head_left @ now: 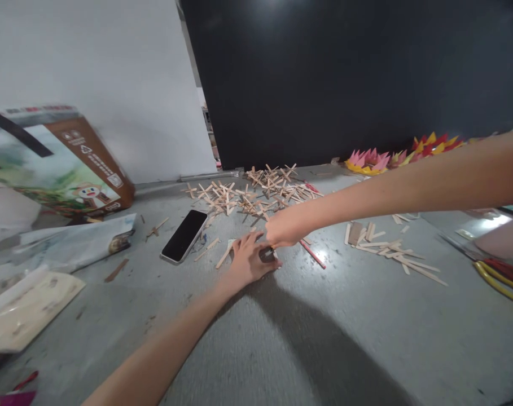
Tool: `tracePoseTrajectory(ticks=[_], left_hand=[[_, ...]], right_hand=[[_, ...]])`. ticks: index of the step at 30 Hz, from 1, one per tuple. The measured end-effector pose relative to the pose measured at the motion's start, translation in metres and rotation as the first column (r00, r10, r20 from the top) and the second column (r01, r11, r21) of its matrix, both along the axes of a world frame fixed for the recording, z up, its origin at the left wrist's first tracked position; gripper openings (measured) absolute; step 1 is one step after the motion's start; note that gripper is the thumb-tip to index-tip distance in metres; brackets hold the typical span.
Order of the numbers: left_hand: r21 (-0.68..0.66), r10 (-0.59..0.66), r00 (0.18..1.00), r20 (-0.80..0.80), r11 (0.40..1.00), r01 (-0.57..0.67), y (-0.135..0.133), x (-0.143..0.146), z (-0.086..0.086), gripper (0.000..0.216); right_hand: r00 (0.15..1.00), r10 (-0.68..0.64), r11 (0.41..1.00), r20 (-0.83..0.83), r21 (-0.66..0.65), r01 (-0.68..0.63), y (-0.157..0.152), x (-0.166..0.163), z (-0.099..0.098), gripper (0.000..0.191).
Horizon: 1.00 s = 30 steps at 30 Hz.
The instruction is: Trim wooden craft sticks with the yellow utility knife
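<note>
My left hand rests low on the grey tabletop, its fingers and thumb curved inward round a dark gap. A small pale bit shows near its thumb, too small to name. My right hand is closed and meets the left hand's fingers from the right; what lies in its grip is hidden. Just behind both hands is a pile of wooden craft sticks, many joined in crosses. A red pencil-like stick lies beside my right hand. Loose flat sticks lie by my left hand.
A black phone lies left of the hands. More flat sticks and yellow-handled scissors are at the right. Pink and yellow paper flowers stand at the back. A printed box and plastic packets occupy the left.
</note>
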<state>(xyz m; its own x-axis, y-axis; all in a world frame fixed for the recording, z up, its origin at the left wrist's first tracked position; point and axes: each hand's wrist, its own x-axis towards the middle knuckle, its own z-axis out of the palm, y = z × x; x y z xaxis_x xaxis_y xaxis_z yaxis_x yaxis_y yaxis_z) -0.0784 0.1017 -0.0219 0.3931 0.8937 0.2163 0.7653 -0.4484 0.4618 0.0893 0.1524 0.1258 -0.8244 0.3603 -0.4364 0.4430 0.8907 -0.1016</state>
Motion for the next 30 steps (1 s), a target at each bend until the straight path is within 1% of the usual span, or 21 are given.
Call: tracePoseTrajectory(ticks=[5,8,10,15,17,19,22,25,28,30], left_hand=[[-0.002,0.003,1.000,-0.006,1.000,-0.003,0.001,-0.002,-0.002,0.049],[0.013,-0.005,1.000,-0.019,1.000,0.005,0.001,-0.003,-0.003,0.051],[0.012,-0.002,1.000,-0.020,1.000,0.002,0.001,-0.002,-0.003,0.051],[-0.015,0.030,0.999,-0.034,0.999,-0.031,0.001,0.001,0.001,0.049],[-0.029,0.050,0.998,-0.045,0.998,-0.051,0.000,0.002,0.003,0.047],[-0.034,0.050,0.998,-0.042,0.998,-0.052,-0.001,0.002,0.005,0.048],[-0.031,0.018,1.000,-0.023,0.999,-0.018,-0.002,0.001,0.008,0.049],[-0.046,0.004,0.999,-0.033,0.999,-0.005,-0.004,0.000,0.013,0.048],[-0.062,0.007,0.999,-0.041,0.998,-0.010,-0.004,0.000,0.015,0.047],[-0.057,0.003,0.999,-0.039,0.998,-0.006,-0.004,0.000,0.016,0.052]], right_hand=[[0.993,-0.113,0.993,0.034,0.040,0.111,-0.007,0.000,0.001,0.029],[0.986,-0.158,0.986,0.042,0.059,0.156,-0.009,-0.001,0.000,0.034],[0.990,-0.136,0.989,0.037,0.058,0.134,-0.008,-0.001,-0.001,0.033],[0.999,0.032,0.999,0.041,-0.024,-0.031,0.002,-0.001,0.000,0.020],[0.998,0.060,0.997,0.037,-0.050,-0.058,0.005,0.000,0.001,0.018],[0.998,0.062,0.996,0.026,-0.065,-0.060,0.006,0.002,0.001,0.021],[1.000,0.010,0.998,0.001,-0.067,-0.010,0.005,0.007,-0.001,0.029],[0.994,-0.105,0.994,-0.015,-0.046,0.104,0.002,0.010,-0.005,0.035],[0.978,-0.207,0.978,-0.015,-0.022,0.206,-0.002,0.009,-0.008,0.037],[0.968,-0.249,0.968,-0.020,0.000,0.249,-0.007,0.007,-0.007,0.035]])
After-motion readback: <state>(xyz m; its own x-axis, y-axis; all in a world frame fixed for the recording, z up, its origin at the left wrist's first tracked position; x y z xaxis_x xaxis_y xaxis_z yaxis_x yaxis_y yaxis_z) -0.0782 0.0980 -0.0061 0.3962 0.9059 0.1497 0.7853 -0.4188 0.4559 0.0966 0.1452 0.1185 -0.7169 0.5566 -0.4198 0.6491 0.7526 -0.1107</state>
